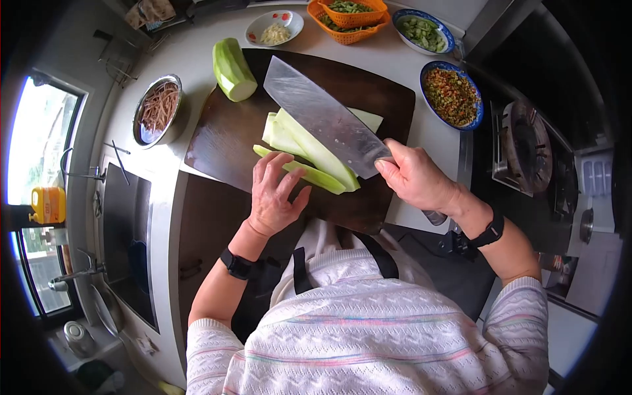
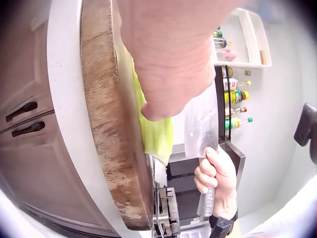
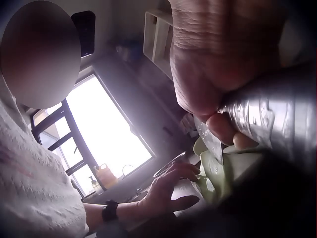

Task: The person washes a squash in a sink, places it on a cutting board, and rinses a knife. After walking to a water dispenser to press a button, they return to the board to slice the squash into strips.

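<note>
My right hand (image 1: pixel 421 172) grips the handle of a broad steel cleaver (image 1: pixel 322 115); the handle's end shows below the palm. Its blade slants over long pale-green gourd slices (image 1: pixel 283 139) on the dark wooden cutting board (image 1: pixel 220 135). My left hand (image 1: pixel 273 197) rests its fingertips on the nearest slice, a green-edged strip (image 1: pixel 319 178), with the thumb to one side. In the left wrist view, that thumb lies against the green gourd (image 2: pixel 157 136), with the cleaver blade (image 2: pixel 200 124) beyond. A larger peeled gourd piece (image 1: pixel 234 69) lies at the board's far left.
A metal bowl of brownish shreds (image 1: pixel 160 108) stands left of the board. Behind are a bowl of chopped garlic (image 1: pixel 275 33) and orange baskets (image 1: pixel 349 23). Two blue-rimmed bowls, one of green slices (image 1: pixel 421 33) and one of chopped mix (image 1: pixel 452 95), stand right, near the stove (image 1: pixel 526 148).
</note>
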